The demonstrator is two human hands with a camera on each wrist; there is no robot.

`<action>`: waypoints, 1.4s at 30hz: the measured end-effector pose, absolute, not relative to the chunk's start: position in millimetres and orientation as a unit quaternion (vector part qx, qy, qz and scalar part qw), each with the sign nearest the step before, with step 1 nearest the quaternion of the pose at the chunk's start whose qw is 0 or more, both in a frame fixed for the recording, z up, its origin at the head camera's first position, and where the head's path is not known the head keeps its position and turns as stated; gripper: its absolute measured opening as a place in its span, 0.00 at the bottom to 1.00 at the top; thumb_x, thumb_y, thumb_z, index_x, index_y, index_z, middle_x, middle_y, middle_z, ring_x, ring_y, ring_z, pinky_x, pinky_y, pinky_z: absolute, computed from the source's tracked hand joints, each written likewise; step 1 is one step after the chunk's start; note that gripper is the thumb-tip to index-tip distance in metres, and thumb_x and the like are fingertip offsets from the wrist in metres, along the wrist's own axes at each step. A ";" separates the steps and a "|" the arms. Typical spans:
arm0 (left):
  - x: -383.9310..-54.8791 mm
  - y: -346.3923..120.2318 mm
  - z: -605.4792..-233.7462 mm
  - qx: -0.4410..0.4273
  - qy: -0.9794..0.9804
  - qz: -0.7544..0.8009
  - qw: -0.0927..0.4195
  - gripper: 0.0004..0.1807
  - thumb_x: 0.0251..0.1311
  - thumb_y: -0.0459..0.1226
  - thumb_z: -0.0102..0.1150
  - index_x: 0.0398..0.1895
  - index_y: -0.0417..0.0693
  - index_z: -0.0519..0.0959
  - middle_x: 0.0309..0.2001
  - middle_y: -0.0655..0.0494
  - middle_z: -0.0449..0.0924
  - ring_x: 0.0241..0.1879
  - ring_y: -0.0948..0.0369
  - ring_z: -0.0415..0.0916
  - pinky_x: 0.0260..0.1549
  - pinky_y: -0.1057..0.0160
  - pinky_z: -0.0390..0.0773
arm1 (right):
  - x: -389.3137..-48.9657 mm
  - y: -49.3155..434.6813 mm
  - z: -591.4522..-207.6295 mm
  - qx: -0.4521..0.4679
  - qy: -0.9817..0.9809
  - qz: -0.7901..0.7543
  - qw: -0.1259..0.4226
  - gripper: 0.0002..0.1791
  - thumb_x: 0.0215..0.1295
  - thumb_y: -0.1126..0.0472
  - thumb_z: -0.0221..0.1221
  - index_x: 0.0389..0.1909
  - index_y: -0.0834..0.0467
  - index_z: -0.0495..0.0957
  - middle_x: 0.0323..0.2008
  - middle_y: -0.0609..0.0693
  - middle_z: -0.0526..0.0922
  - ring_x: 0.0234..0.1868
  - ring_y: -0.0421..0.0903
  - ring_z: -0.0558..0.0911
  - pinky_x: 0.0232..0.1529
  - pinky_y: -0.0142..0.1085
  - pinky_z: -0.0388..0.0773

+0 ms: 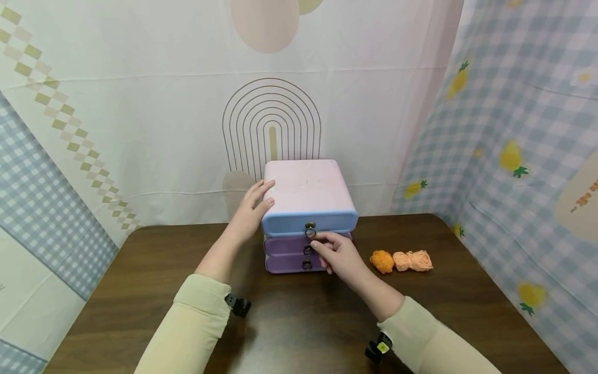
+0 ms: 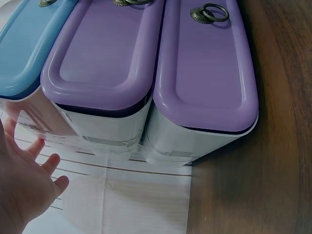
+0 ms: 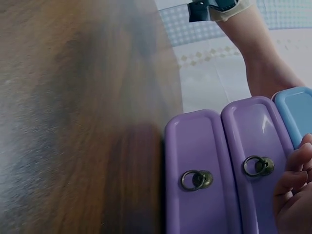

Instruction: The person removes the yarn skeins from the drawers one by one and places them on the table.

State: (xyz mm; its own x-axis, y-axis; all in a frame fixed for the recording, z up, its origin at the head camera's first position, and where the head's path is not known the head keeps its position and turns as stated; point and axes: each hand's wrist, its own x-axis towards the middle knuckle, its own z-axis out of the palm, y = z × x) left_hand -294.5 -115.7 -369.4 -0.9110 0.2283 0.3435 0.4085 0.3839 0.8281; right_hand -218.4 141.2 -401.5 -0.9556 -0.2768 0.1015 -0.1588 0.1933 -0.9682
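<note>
A small drawer cabinet with a pale pink top stands at the back middle of the table. Its upper drawer has a blue front; two purple drawers lie below, each with a bronze ring pull. My left hand rests against the cabinet's left side, fingertips at the top edge and fingers extended, also in the left wrist view. With thumb and index finger, my right hand pinches the ring pull of the blue drawer. The right wrist view shows only part of this hand, with the pinched ring hidden.
An orange yarn ball and a peach yarn bundle lie on the brown table, right of the cabinet. A patterned white cloth hangs close behind, with a checked pineapple-print cloth at the right.
</note>
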 end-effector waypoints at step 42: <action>-294.0 -114.2 -369.5 -0.181 -0.832 -0.517 0.084 0.28 0.72 0.50 0.47 0.74 0.61 0.65 0.78 0.53 0.47 0.77 0.48 0.40 0.70 0.38 0.44 | -207.9 152.9 -428.2 -0.156 0.788 -0.587 0.100 0.18 0.73 0.63 0.55 0.58 0.68 0.74 0.16 0.50 0.73 0.13 0.42 0.69 0.17 0.38 0.73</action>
